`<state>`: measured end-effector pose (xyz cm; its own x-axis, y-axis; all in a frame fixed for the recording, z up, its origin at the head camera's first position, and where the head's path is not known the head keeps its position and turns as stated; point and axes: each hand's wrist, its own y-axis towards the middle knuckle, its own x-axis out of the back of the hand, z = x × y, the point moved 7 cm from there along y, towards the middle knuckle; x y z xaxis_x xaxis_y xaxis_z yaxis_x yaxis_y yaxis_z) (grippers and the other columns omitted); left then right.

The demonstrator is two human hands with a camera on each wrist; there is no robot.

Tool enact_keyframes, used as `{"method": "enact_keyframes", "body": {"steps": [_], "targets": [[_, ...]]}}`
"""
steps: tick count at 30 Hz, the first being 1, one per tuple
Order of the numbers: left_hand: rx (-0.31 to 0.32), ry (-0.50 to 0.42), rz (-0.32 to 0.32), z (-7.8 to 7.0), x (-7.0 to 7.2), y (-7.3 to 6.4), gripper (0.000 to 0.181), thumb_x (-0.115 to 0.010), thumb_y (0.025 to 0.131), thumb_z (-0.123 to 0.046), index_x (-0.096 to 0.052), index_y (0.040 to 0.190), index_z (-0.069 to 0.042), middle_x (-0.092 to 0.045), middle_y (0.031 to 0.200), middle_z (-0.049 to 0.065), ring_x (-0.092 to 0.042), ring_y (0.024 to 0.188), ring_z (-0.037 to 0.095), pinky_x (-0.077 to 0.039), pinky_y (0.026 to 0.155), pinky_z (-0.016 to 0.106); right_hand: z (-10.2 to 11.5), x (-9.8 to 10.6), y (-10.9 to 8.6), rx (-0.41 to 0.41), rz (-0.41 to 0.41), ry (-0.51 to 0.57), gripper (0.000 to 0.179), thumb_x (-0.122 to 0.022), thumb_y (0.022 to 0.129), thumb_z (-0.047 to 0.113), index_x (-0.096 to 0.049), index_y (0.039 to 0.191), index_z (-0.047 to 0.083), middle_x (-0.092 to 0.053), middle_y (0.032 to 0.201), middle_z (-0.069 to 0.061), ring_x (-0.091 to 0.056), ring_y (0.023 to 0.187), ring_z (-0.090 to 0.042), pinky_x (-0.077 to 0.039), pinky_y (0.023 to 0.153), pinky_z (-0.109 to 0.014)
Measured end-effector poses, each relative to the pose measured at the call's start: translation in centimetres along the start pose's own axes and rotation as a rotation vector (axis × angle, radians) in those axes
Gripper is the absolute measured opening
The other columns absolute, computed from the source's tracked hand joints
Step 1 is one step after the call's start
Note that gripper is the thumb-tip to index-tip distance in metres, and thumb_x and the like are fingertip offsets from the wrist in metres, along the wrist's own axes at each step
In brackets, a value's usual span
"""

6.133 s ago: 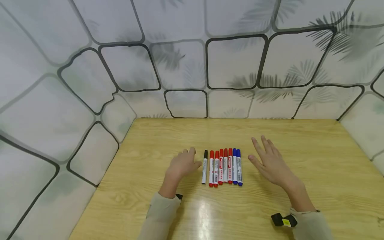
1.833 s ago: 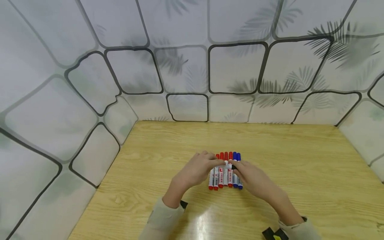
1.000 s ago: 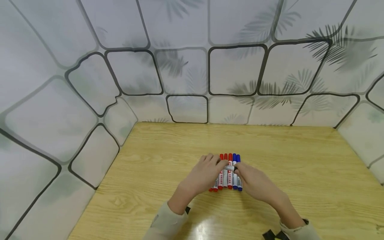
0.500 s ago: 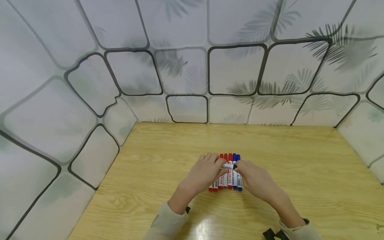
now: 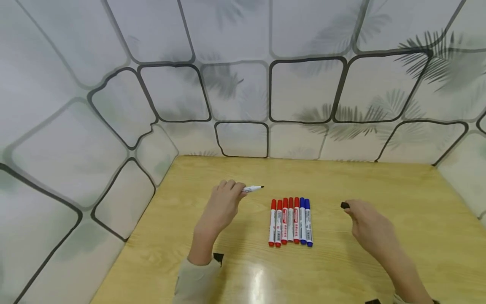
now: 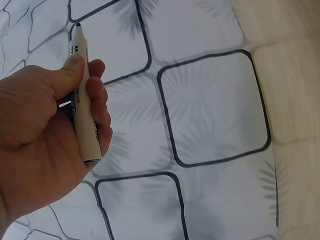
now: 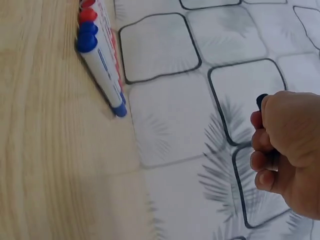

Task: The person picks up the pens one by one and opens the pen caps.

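Observation:
An uncapped white marker (image 6: 87, 115) with a black tip lies across the fingers of my left hand (image 5: 221, 204), the thumb pressing on its barrel. In the head view the tip of that marker (image 5: 253, 188) points right, above the table. My right hand (image 5: 373, 230) pinches a small black marker cap (image 5: 344, 205), off to the right; most of the cap is hidden by the fingers in the right wrist view. Between the hands lies a row of several markers: red ones (image 5: 284, 221) on the left, blue ones (image 5: 308, 223) at the right end.
The markers lie side by side on a light wooden table (image 5: 212, 173). A wall covering (image 5: 243, 93) with dark stone outlines and grey leaves rises behind the table and along its left side. A light reflection shines on the near tabletop.
The black marker first lay at the row's left end, then both hands held it over the row. Since half a second ago its cap has come off and the hands have moved apart.

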<state>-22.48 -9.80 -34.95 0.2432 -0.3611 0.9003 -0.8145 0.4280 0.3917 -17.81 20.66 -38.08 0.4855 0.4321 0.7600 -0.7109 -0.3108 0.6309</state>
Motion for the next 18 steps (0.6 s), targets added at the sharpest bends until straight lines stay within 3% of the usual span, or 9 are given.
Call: {"method": "enact_keyframes", "body": {"steps": [3, 7, 10, 14, 18], "targets": [[-0.030, -0.055, 0.001, -0.8, 0.0, 0.4, 0.018, -0.058, 0.100, -0.018, -0.065, 0.114, -0.008, -0.059, 0.091, 0.005, -0.047, 0.080, 0.022, -0.039, 0.071, 0.036, 0.5, -0.6, 0.2, 0.042, 0.013, 0.027, 0.006, -0.056, 0.100, 0.004, -0.062, 0.098, 0.002, -0.062, 0.086, -0.010, -0.063, 0.077, -0.026, -0.054, 0.058, -0.039], [-0.039, -0.061, -0.013, -0.6, -0.3, 0.2, 0.019, -0.059, 0.099, -0.017, -0.065, 0.115, -0.009, -0.058, 0.091, 0.006, -0.046, 0.081, 0.023, -0.042, 0.076, 0.040, 1.2, -0.9, 0.4, 0.051, 0.008, 0.048, 0.005, -0.057, 0.099, 0.004, -0.062, 0.099, 0.002, -0.060, 0.086, -0.007, -0.061, 0.074, -0.020, -0.053, 0.055, -0.034], [-0.038, -0.056, -0.029, 0.0, -0.5, 0.0, 0.017, -0.059, 0.099, -0.014, -0.063, 0.114, -0.009, -0.057, 0.092, 0.006, -0.046, 0.081, 0.024, -0.042, 0.077, 0.042, 0.8, -0.8, 0.2, 0.008, 0.022, 0.050, 0.010, -0.064, 0.092, -0.004, -0.062, 0.100, 0.002, -0.060, 0.086, -0.007, -0.061, 0.074, -0.020, -0.052, 0.054, -0.035], [-0.044, -0.032, -0.036, 0.3, -0.3, 0.1, 0.020, -0.061, 0.097, -0.003, -0.059, 0.115, -0.009, -0.056, 0.097, 0.009, -0.047, 0.084, 0.026, -0.043, 0.076, 0.042, 0.2, -0.8, 0.3, -0.048, 0.059, 0.076, 0.012, -0.065, 0.093, -0.001, -0.063, 0.104, 0.002, -0.061, 0.090, -0.006, -0.061, 0.080, -0.022, -0.053, 0.058, -0.038], [-0.036, -0.039, 0.009, 0.3, -0.7, 0.0, 0.026, -0.060, 0.096, 0.003, -0.059, 0.120, -0.006, -0.060, 0.101, 0.011, -0.053, 0.088, 0.027, -0.049, 0.079, 0.041, -0.2, -1.0, 0.1, -0.110, 0.117, 0.097, 0.018, -0.069, 0.090, 0.002, -0.065, 0.108, 0.004, -0.064, 0.095, -0.003, -0.062, 0.083, -0.018, -0.053, 0.062, -0.037]]}}
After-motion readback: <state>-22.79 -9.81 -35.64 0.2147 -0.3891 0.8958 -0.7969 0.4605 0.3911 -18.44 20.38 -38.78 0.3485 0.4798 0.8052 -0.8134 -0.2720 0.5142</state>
